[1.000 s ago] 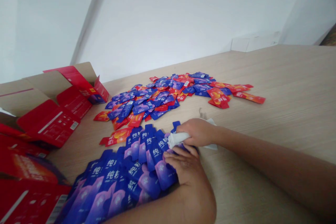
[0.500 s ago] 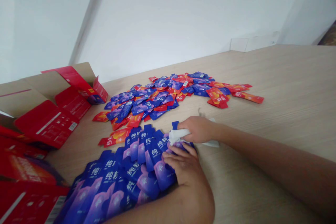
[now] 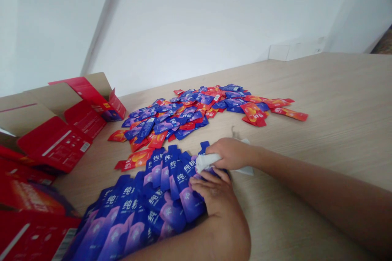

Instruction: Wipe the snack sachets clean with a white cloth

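Pale wood-grain tabletop (image 3: 321, 130) set against a white wall (image 3: 208, 24). At its near middle, the end blue pouch (image 3: 204, 146) of an overlapping spread lies partly covered by a folded white cloth (image 3: 208, 163), which the right hand (image 3: 231, 153) pinches between thumb and fingers. The left hand (image 3: 216, 195), fingers fanned, rests flat on the same end. Judged as wiping, the step calls for light, even strokes, the flat hand anchoring the film so that neighbours in the blue spread (image 3: 119, 216) do not slide or crease. Beyond: a mixed heap of red and blue sachets (image 3: 183, 110); at left, red cartons (image 3: 61, 142) with raised flaps.
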